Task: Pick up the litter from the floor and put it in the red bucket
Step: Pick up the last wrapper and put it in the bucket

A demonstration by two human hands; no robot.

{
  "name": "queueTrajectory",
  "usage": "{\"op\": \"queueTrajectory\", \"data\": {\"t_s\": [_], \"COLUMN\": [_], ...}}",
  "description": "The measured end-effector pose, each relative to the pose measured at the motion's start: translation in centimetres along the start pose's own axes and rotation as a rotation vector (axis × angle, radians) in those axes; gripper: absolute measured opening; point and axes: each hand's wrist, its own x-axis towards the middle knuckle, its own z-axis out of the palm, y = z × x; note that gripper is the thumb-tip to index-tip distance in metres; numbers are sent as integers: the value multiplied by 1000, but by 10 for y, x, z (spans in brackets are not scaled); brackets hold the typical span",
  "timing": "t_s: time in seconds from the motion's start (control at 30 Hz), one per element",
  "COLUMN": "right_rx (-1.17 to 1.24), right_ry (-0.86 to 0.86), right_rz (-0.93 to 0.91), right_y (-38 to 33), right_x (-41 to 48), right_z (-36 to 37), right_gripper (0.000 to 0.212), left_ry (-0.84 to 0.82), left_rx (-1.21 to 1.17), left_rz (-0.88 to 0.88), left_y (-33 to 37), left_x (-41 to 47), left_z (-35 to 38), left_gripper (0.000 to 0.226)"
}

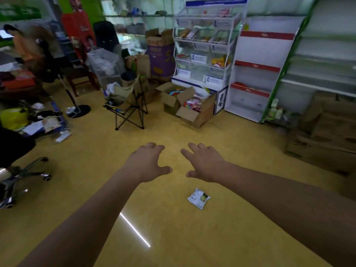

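Observation:
A small white snack wrapper (198, 198) with a green mark lies on the yellow floor (163, 228), just below and between my wrists. My left hand (149, 162) and my right hand (204, 163) are stretched out side by side above the floor, palms down, fingers loosely spread, holding nothing. Neither hand touches the wrapper. No red bucket is in view.
A folding camp chair (128, 105) stands ahead left, with open cardboard boxes (185, 106) of packets beside a white display rack (206, 45). An office chair base (25, 176) is at the left, stacked cartons (327, 132) at the right, and clutter (44, 120) on the floor at far left.

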Motion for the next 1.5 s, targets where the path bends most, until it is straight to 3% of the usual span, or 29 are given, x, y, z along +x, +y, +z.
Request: {"op": "queueTrajectory", "data": {"t_s": [0.37, 0.83, 1.5], "right_rx": [21, 61, 145], "right_ry": [-96, -161, -291], "right_rz": [217, 372, 213], "right_y": [63, 138, 293], "right_x": [62, 85, 160], "right_z": [24, 46, 154], "right_gripper": [82, 81, 83], "left_ry": [-72, -139, -272], "left_rx": [48, 34, -11], "left_rz": [220, 363, 258], "left_y": [3, 39, 128], "left_x": [143, 244, 390], "left_z": [12, 30, 119], "left_gripper": [88, 88, 85]}}
